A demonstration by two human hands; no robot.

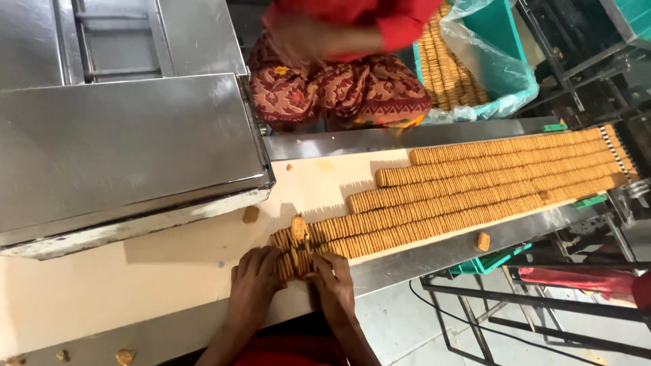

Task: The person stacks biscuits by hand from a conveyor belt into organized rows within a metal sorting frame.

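Warm, bright light; soft shadows; blurred top edge.

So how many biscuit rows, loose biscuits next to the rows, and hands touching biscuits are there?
Rows of biscuits: 5
Loose biscuits beside the rows: 2
Hands touching biscuits, left hand and right hand: 2
Total: 9

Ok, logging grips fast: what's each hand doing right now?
Left hand: fingers closed against the biscuit stack end.
Right hand: fingers closed on the same stack.

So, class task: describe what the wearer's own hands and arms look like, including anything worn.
Both the left hand and right hand are bare, with no gloves, rings or wristbands visible. The forearms are uncovered, no sleeves reaching them. Red clothing shows between the arms.
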